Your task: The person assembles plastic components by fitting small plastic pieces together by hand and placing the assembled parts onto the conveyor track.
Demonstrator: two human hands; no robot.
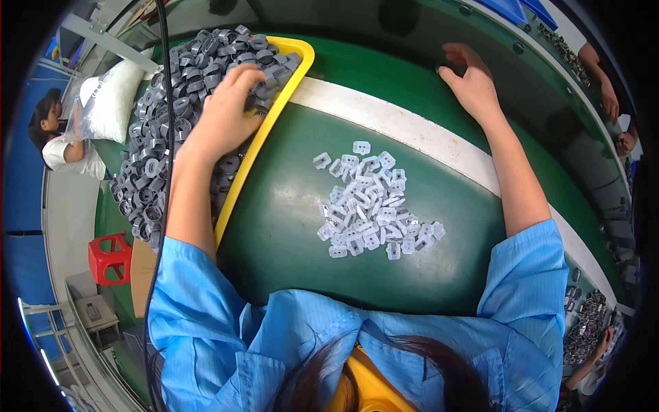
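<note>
My left hand (230,113) reaches over a yellow tray (296,49) heaped with grey plastic ring-shaped parts (152,168). Its thumb and fingers are apart, and the fingertips dip among the parts at the tray's right side. Far to the right, my right hand (472,86) hovers over the green conveyor belt (384,75). Its thumb stands away from the blurred fingers, and a small dark spot shows at the thumb tip, too small to name. Between my forearms, a loose pile of translucent white plastic pieces with small metal bits (367,206) lies on the green work surface (274,226).
A white strip (391,123) divides my work surface from the belt. A black cable (167,137) hangs in front of the tray. Left stand a red stool (110,257), a white sack (113,103) and a seated person (65,141). Other people's hands (609,103) show at the right.
</note>
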